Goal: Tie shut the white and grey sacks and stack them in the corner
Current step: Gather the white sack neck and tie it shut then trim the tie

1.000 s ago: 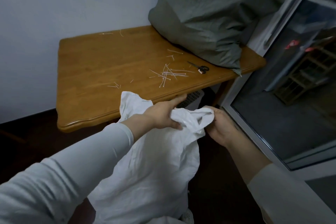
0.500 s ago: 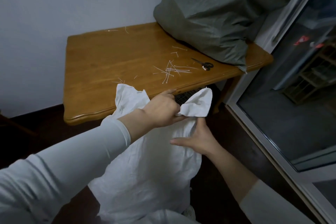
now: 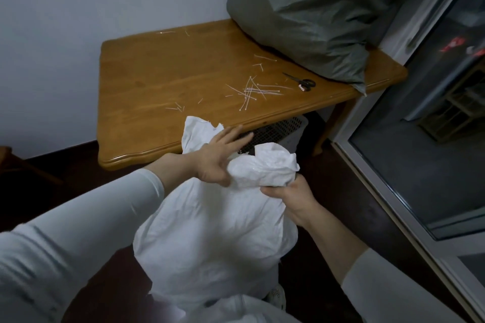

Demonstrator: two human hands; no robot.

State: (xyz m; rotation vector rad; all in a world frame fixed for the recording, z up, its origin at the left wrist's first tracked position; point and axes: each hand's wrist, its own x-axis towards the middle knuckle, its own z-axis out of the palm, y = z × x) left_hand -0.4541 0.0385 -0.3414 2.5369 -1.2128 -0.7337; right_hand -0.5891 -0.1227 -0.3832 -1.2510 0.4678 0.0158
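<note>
Hands: right hand (image 3: 287, 198) is clenching the gathered neck of the white sack (image 3: 210, 238) from below; left hand (image 3: 217, 158) is lying spread wide, fingers straight, its palm pressing the bunched top from the 9 o'clock side.
White sack: standing full on the dark floor in front of the person, at 6 o'clock from the desk (image 3: 162, 81); one loose flap of its mouth is sticking up behind the left hand, not yet gathered in.
Grey sack (image 3: 322, 8): resting on the desk's far corner at 1 o'clock, against the wall and window frame.
Cable ties (image 3: 252, 92): lying scattered on the desk at 12 o'clock from the hands, well apart from them.
Scissors (image 3: 301, 82): lying just beside the ties, toward the grey sack.
Step in hand: seemingly bunching the white sack's mouth, ahead of tying.
Next move: likely calling for folding in the stray flap, keeping the right hand's grip tight, and freeing the left hand to fetch a tie.
</note>
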